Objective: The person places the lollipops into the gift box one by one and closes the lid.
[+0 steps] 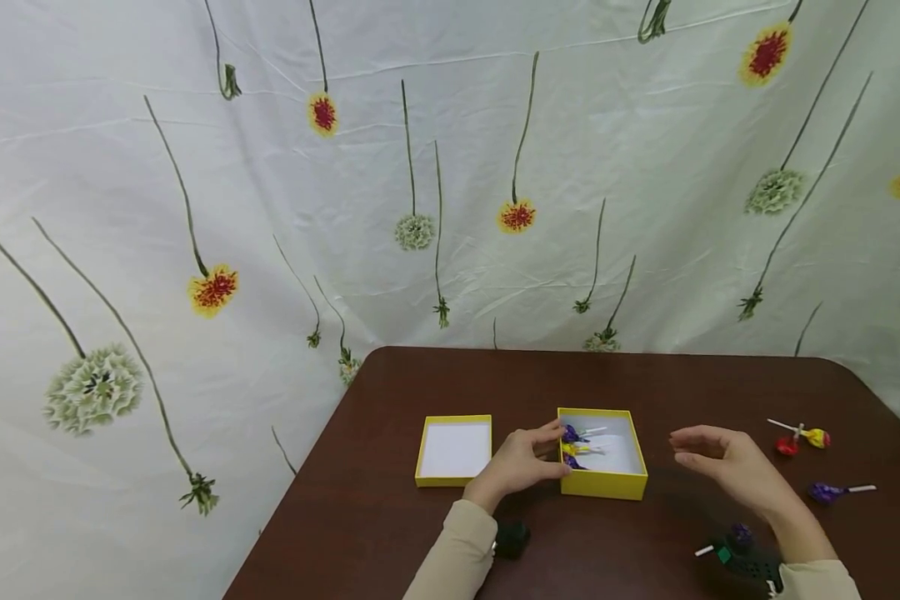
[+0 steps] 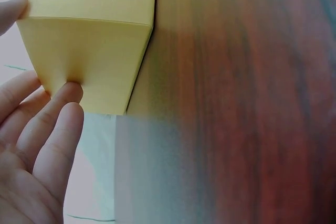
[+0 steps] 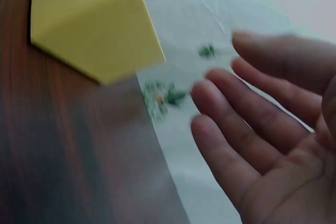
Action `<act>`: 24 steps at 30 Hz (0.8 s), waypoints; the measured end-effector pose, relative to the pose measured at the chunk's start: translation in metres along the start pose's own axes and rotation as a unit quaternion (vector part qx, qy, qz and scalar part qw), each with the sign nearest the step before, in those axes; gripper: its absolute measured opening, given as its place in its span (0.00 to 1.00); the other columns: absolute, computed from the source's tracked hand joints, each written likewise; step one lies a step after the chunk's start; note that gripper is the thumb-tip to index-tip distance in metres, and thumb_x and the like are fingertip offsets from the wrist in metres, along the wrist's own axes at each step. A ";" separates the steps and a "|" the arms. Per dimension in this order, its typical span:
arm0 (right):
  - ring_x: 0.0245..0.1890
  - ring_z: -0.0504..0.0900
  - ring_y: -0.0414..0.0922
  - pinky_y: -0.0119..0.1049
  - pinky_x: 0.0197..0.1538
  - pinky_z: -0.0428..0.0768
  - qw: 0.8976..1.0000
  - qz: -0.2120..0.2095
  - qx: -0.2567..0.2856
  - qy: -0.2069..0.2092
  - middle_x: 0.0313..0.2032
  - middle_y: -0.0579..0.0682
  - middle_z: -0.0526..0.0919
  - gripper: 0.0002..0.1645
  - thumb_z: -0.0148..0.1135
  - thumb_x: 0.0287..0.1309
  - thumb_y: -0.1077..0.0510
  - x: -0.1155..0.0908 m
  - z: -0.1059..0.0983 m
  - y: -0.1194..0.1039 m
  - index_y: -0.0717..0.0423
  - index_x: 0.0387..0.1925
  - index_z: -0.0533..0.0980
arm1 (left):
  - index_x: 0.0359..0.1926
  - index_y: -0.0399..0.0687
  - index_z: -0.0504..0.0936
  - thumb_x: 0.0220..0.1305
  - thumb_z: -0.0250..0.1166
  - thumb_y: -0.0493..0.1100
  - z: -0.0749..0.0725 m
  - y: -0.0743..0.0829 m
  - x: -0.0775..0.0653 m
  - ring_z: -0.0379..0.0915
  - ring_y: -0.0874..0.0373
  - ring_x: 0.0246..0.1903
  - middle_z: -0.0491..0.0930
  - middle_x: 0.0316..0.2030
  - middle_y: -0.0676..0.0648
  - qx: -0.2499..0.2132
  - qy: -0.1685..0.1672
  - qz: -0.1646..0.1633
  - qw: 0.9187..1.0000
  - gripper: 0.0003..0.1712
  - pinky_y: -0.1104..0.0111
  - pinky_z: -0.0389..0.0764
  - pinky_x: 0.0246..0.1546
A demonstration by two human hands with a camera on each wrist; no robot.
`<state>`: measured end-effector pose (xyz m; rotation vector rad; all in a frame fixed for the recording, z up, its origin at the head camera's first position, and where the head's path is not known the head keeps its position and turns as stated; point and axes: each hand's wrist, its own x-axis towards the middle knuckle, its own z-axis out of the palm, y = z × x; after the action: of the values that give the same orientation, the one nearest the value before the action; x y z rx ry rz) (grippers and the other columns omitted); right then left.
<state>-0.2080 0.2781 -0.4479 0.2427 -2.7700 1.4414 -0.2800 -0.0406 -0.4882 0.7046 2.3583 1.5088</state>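
A yellow box [image 1: 603,485] with a white inside stands on the dark table, several purple and yellow lollipops [image 1: 579,448] lying at its left end. My left hand [image 1: 521,462] touches the box's left end. In the left wrist view its fingers [image 2: 55,140] rest nearly straight against the side wall, with the thumb at the upper corner. To the right of the box, my right hand [image 1: 735,467] hovers apart from it, holding nothing. Its fingers [image 3: 247,124] are relaxed and spread from the thumb in the right wrist view.
A shallow yellow-rimmed lid [image 1: 453,482] lies left of the box. At the right are a yellow lollipop [image 1: 817,437], a red one [image 1: 787,446] and a purple one [image 1: 825,492]. Another purple lollipop [image 1: 741,532] shows below my right hand. A flowered cloth [image 1: 480,167] hangs behind the table.
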 end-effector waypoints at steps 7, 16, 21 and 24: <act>0.42 0.83 0.27 0.28 0.43 0.85 0.995 0.011 0.052 -0.086 0.52 0.64 0.84 0.27 0.63 0.66 0.59 -0.016 -0.024 0.036 0.78 0.58 0.72 | 0.68 0.46 0.74 0.59 0.74 0.42 0.000 -0.002 0.000 0.74 0.54 0.65 0.65 0.73 0.55 -0.006 0.000 0.000 1.000 0.36 0.66 0.79 0.61; 0.43 0.84 0.29 0.29 0.44 0.85 0.977 0.016 0.108 -0.183 0.50 0.60 0.86 0.29 0.62 0.67 0.60 -0.020 -0.031 0.061 0.85 0.55 0.68 | 0.69 0.47 0.74 0.60 0.74 0.43 0.000 -0.002 0.000 0.74 0.54 0.65 0.64 0.74 0.56 -0.006 0.000 -0.002 1.000 0.36 0.65 0.79 0.61; 0.43 0.85 0.29 0.30 0.43 0.86 0.974 0.007 0.109 -0.201 0.50 0.63 0.85 0.27 0.61 0.67 0.63 -0.023 -0.036 0.069 0.86 0.54 0.68 | 0.69 0.45 0.73 0.60 0.74 0.43 0.000 0.001 -0.001 0.74 0.53 0.65 0.64 0.74 0.56 -0.004 0.001 0.001 1.000 0.37 0.64 0.79 0.62; 0.44 0.85 0.30 0.29 0.44 0.86 0.966 0.009 0.128 -0.223 0.50 0.56 0.86 0.26 0.60 0.67 0.64 -0.026 -0.042 0.073 0.86 0.54 0.67 | 0.70 0.45 0.72 0.60 0.74 0.42 0.000 0.002 -0.001 0.74 0.53 0.65 0.64 0.74 0.56 -0.007 0.000 0.003 1.000 0.37 0.64 0.79 0.62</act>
<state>-0.1953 0.3575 -0.4851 0.6187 -2.9011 1.9653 -0.2791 -0.0406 -0.4866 0.7096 2.3458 1.5276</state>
